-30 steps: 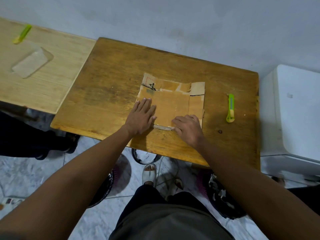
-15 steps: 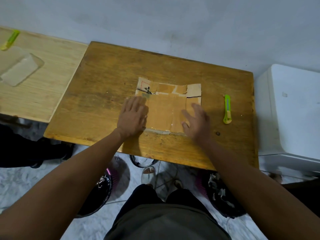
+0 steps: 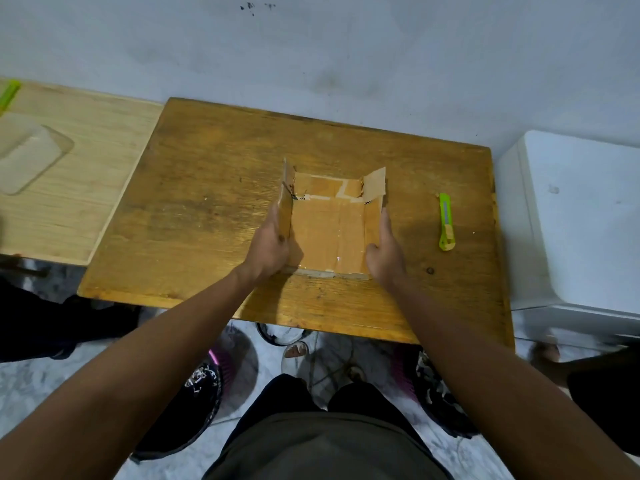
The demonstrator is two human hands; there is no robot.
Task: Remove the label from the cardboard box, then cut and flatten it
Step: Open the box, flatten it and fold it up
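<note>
The brown cardboard box (image 3: 329,233) lies cut open in the middle of the dark wooden table (image 3: 214,202), its taped base flat and its left and right side panels standing up. My left hand (image 3: 270,244) grips the left panel, thumb inside and fingers outside. My right hand (image 3: 386,254) holds the right panel the same way, fingers along its outer face. The far panel lies flat, with torn paper patches on it. A green utility knife (image 3: 445,221) rests on the table to the right of the box, apart from both hands.
A lighter wooden table (image 3: 86,168) adjoins on the left, carrying a clear plastic piece (image 3: 27,154) and a second green knife (image 3: 8,95). A white appliance (image 3: 581,220) stands at the right. A pale wall runs behind. Feet and dark objects sit on the floor below.
Both hands were pressing flat on the folded cardboard. They have moved out to its sides, and the left and right panels now stand upright in their grip.
</note>
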